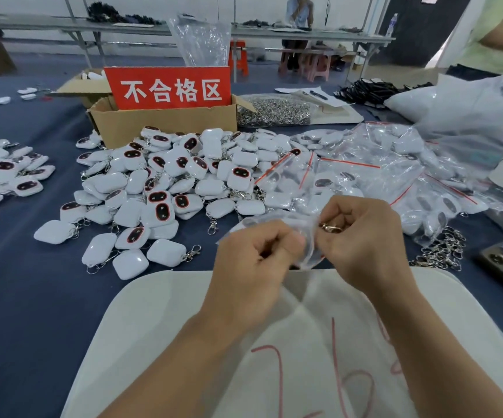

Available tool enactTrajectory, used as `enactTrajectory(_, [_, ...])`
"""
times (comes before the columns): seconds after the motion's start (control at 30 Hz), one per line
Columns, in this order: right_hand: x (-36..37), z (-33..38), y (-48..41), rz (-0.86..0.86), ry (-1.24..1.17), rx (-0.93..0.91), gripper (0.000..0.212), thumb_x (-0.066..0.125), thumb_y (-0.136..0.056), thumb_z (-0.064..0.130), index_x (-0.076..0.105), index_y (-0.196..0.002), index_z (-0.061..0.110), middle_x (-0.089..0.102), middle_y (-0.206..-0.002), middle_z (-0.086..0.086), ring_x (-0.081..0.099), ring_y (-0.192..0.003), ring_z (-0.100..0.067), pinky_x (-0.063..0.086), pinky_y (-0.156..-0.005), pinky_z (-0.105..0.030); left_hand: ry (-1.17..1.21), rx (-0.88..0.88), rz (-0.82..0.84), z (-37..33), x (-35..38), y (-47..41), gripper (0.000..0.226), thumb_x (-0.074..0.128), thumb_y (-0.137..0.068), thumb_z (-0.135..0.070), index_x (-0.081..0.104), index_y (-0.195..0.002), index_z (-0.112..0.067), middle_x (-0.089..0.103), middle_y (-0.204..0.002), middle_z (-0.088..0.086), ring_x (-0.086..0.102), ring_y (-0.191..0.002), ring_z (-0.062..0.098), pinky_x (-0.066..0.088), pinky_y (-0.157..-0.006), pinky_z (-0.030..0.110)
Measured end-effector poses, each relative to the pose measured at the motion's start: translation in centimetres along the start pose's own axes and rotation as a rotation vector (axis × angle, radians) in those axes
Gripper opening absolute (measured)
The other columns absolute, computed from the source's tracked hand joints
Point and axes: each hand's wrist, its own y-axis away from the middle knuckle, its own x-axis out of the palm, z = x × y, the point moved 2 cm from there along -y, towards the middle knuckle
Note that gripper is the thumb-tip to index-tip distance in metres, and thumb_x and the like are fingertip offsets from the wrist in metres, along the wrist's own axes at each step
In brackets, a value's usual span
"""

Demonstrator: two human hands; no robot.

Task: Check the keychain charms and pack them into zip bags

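The left hand [253, 257] pinches one edge of the clear zip bag [274, 219] with curled fingers [277, 236], and just right of them the right hand [364, 239] pinches a keychain clasp [331, 228] lying crosswise, apparently at the bag's mouth; the charm itself is hidden.

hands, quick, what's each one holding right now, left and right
Left hand: closed, pinching one side of the clear zip bag.
Right hand: closed, pinching a metal clasp at the bag's other side.
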Motion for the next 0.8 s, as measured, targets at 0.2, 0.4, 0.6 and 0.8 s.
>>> enactTrajectory(0.2, [0.7,-0.8,0.1,0.273,0.346,0.053,0.025,0.064,-0.067,0.002,0.061,-0.057,0.025,0.059,-0.048,0.014,0.052,-0.042,-0.001,0.034,-0.04,-0.012,0.155,-0.347,-0.47,2.6,-3.8,-1.7,0.025,0.061,-0.09,-0.018,0.066,-0.066,-0.01,0.047,-0.055,-0.002,0.038,-0.054,0.01,0.029,-0.055,0.03])
enactTrajectory(0.4, [-0.1,-1.2,-0.4,0.271,0.316,0.093,0.022,0.078,-0.071,0.015,0.07,-0.069,0.035,0.054,-0.046,0.014,0.049,-0.046,-0.003,0.036,-0.045,-0.011,0.041,-0.408,-0.559,3.4,-5.3,-1.8,0.02,0.059,-0.082,-0.027,0.066,-0.068,-0.015,0.047,-0.053,-0.007,0.036,-0.05,0.009,0.03,-0.056,0.032])
enactTrajectory(0.6, [-0.8,-0.7,-0.8,-0.17,-0.142,0.153,0.024,0.062,-0.068,0.015,0.076,-0.077,0.033,0.054,-0.05,0.009,0.045,-0.046,-0.007,0.036,-0.054,-0.022,-0.399,-0.235,-0.27,3.3,-4.3,-1.6,0.024,0.066,-0.081,-0.032,0.076,-0.1,-0.043,0.07,-0.094,-0.027,0.061,-0.092,-0.003,0.048,-0.084,0.024])
enactTrajectory(0.8, [1.0,0.2,-0.1,-0.06,0.109,0.118,0.024,0.071,-0.08,0.01,0.074,-0.072,0.032,0.067,-0.062,0.016,0.059,-0.061,-0.005,0.04,-0.056,-0.009,-0.647,-0.056,0.033,4.1,-1.6,-1.6,0.055,0.072,-0.081,-0.044,0.065,-0.134,-0.036,0.053,-0.141,-0.021,0.039,-0.132,-0.001,0.027,-0.106,0.015])
